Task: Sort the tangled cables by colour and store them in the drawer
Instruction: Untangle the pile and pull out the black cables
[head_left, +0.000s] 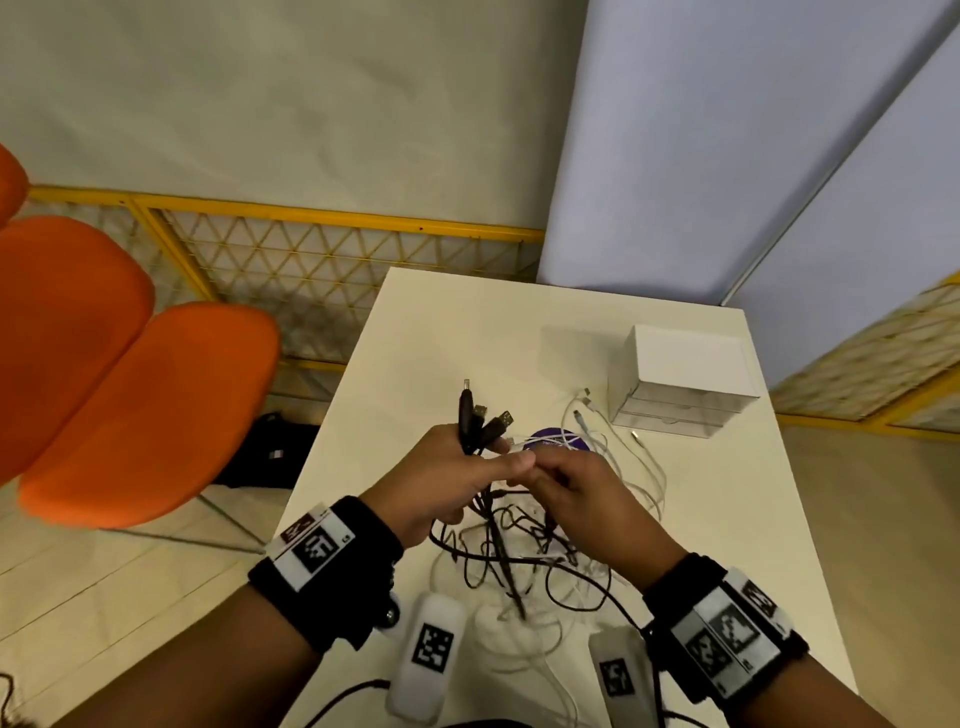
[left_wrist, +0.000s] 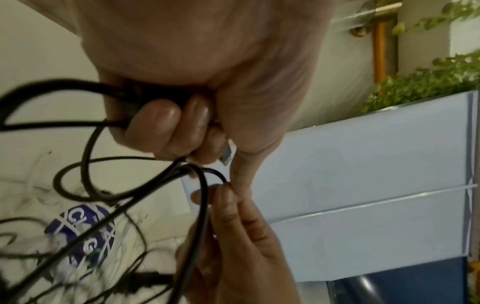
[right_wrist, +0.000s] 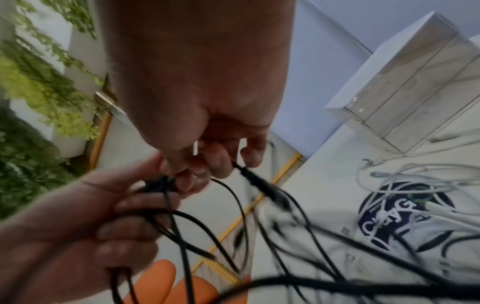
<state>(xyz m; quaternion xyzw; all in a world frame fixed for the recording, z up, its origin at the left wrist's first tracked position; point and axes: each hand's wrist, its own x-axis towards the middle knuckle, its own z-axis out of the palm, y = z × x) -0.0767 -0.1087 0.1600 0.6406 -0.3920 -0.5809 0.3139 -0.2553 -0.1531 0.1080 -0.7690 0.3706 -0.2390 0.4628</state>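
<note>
Black cables (head_left: 498, 540) are being gathered plug by plug, so the next plug should be fed in beside the others, loops shaken free of the white cables (head_left: 613, 457) on the tabletop (head_left: 415, 332). At 9 o'clock, the left hand (head_left: 441, 478) has its fingers (left_wrist: 166, 121) curled tight round the black plug bundle. At 3 o'clock, the right hand (head_left: 582, 493) pinches one black strand. At 1 o'clock stands the drawer unit (head_left: 680, 379), apparently closed.

white table (head_left: 717, 519) sitting under the hands, orange chairs (head_left: 145, 410) waiting off to their left, yellow lattice fence (head_left: 322, 260) running beyond, pale blue partition (head_left: 701, 156) standing ahead to the right, leafy green wall (right_wrist: 33, 115) blurring past.
</note>
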